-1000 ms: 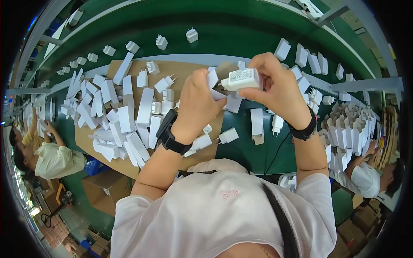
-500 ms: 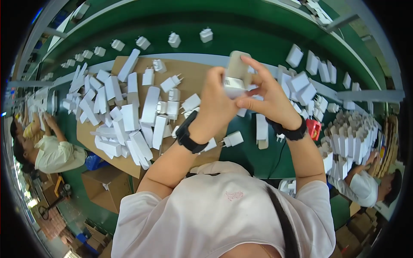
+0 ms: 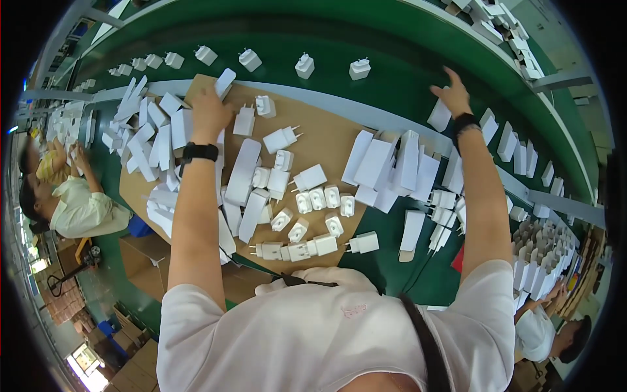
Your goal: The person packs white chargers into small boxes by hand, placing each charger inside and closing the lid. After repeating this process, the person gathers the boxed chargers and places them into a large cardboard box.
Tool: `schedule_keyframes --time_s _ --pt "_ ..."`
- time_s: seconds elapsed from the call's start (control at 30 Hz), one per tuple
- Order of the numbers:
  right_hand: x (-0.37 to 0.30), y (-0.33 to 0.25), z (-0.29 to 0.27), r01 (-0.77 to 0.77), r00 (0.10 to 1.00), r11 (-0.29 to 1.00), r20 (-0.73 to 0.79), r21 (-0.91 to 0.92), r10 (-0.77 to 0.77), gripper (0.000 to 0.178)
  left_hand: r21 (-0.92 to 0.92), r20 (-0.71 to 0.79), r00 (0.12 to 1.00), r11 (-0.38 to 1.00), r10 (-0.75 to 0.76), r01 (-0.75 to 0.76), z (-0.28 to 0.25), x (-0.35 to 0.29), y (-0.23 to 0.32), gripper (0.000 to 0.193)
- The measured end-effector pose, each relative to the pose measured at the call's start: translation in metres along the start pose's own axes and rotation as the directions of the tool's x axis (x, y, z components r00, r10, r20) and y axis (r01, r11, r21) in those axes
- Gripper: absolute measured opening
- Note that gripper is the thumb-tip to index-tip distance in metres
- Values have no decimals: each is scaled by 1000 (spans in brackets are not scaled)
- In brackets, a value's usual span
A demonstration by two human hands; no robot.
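Note:
My left hand point(image 3: 210, 116) reaches over a heap of white cardboard boxes point(image 3: 157, 134) on the left. Its fingers curl down around a narrow white box point(image 3: 225, 82), whose far end shows beyond them. At the far right, my right hand point(image 3: 455, 99) has thumb and forefinger spread and holds nothing. Just beneath it stands a white box point(image 3: 439, 116) at the edge of the green belt. Several white plug chargers point(image 3: 317, 198) lie between my arms on a brown cardboard sheet point(image 3: 339, 127). A cluster of white boxes point(image 3: 382, 166) stands right of them.
White chargers point(image 3: 304, 66) stand spaced along the green belt point(image 3: 398, 46), with white boxes point(image 3: 507, 141) farther right. A brown carton point(image 3: 145, 264) sits below the table's left side. Co-workers sit at left point(image 3: 78, 209) and right point(image 3: 542, 333). A dark cable point(image 3: 418, 274) runs near my right arm.
My hands have parted from the open box they held together. The left has gone to the heap, the right out to the belt. Chargers and boxes between my arms are now uncovered.

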State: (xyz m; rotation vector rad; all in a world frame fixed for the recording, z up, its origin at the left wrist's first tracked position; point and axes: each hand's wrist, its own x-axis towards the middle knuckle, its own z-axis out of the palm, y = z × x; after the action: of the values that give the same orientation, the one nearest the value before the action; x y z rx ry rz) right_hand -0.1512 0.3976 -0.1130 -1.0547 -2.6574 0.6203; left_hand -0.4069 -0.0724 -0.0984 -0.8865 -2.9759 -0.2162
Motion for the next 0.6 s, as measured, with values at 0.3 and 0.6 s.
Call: schedule_keyframes --time_s 0.3,0.6 --pt "16 -106 87 413 878 911 271 -9 -395 47 23 40 969 970 -242 241 7 28 -17 43" --pt "-126 -173 -103 -165 827 467 380 869 -414 44 -804 316 928 -463 196 372 -105 -99 161 43"
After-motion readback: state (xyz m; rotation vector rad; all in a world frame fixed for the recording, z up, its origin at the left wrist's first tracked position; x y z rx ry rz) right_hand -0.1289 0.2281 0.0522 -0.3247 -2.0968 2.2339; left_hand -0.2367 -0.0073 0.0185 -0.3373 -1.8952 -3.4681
